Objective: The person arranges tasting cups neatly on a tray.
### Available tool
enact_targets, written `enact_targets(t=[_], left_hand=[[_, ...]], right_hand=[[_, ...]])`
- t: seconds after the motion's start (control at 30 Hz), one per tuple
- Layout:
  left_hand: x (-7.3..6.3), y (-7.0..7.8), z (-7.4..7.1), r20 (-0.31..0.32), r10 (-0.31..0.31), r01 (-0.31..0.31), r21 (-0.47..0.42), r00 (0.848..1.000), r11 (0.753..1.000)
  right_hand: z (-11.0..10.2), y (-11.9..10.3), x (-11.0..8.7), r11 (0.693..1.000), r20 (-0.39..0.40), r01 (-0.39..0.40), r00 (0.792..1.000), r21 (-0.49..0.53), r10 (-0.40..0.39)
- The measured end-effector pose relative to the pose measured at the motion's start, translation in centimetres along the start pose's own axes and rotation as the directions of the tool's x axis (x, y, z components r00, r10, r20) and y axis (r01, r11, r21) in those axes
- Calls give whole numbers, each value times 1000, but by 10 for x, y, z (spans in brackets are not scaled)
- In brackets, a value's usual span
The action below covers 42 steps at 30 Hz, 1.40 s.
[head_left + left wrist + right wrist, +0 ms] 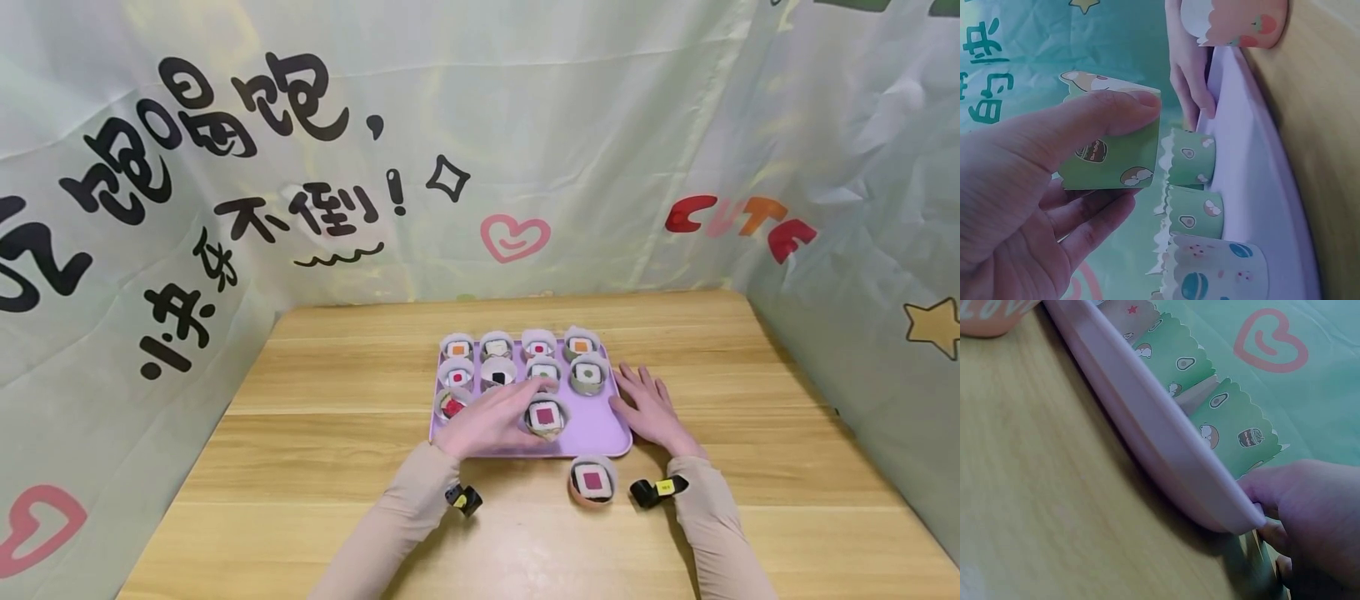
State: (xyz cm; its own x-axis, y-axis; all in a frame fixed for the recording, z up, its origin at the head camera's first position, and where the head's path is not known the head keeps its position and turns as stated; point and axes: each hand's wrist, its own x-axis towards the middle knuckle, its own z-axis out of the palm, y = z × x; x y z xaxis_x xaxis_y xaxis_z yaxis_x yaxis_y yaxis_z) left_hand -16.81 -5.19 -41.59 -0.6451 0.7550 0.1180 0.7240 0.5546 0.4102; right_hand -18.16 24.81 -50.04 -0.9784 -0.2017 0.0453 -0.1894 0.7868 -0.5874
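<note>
My left hand (491,417) grips a green paper cup (1119,153), thumb on one side and fingers on the other. Inside that cup, the head view shows a white piece with a dark pink square (546,415). It is held above the front of a lilac tray (596,429). On the tray stand rows of patterned paper cups, including a green one (587,375), holding white pieces with coloured centres. My right hand (654,410) rests at the tray's right side, fingers stretched out, thumb touching the rim (1210,465).
In front of the tray, a pink paper cup (592,482) stands on the wooden table (322,467), also with a dark pink square on top. Printed cloth (585,150) hangs behind the table and along its sides.
</note>
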Motion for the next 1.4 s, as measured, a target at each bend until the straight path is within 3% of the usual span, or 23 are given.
enact_targets(t=[0.33,0.63,0.87,1.4], left_hand=[[15,-7,5,32,-36,36,3,999,999],[23,-12,18,30,-69,65,112,997,992],[25,-14,27,3,-69,67,203,998,977],[26,-17,35,17,-99,91,260,995,961]], right_hand=[[2,2,1,1000,7,0,1000,1,0],[3,2,1,1000,3,1,1000,-4,-1],[3,4,1,1000,0,2,1000,-10,-2],[2,3,1,1000,-5,-4,1000,-6,4]])
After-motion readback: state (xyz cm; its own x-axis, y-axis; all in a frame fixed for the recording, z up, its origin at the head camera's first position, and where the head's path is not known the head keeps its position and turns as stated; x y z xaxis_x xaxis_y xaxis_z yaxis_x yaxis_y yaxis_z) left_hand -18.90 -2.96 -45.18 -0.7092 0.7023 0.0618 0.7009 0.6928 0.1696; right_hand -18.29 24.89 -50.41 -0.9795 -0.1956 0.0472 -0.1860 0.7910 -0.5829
